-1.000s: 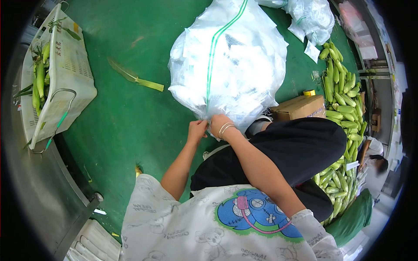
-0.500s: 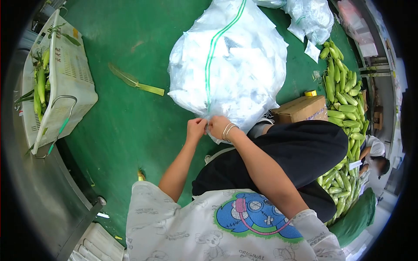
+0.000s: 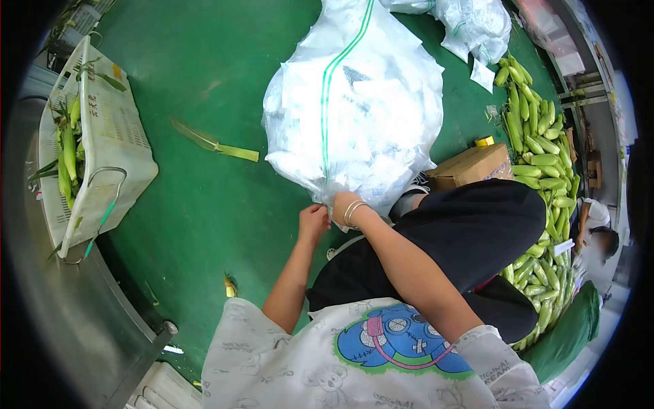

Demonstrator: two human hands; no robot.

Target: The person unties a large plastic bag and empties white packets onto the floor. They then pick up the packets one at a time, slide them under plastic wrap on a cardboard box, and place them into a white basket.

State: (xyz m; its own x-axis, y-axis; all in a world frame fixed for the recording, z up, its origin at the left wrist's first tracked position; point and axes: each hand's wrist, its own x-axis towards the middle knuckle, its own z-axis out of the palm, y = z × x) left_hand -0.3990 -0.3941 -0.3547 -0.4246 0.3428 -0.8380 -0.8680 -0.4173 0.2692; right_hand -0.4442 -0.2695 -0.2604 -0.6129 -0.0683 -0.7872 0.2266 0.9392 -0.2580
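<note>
A large, bulging clear plastic bag (image 3: pixel 368 102) with a green double stripe lies on the green floor in front of me, packed with white packets. My right hand (image 3: pixel 346 207) is closed around the gathered plastic at its near end, two bangles on the wrist. Just left of it and slightly lower, my left hand (image 3: pixel 314 221) is closed in a pinch at the same gathered end. What exactly sits between the left fingertips is partly hidden.
A white crate (image 3: pixel 112 129) of corn stands at left by a metal surface (image 3: pixel 82 320). Corn ears (image 3: pixel 541 157) are heaped at right beside a cardboard box (image 3: pixel 470 167). Another packed bag (image 3: pixel 477 27) lies behind. A loose husk (image 3: pixel 235 151) is on the floor. A person (image 3: pixel 596 228) is at far right.
My left hand has moved down and slightly right. The right hand has shifted a little, still on the bag's gathered end. The whole view has tilted slightly.
</note>
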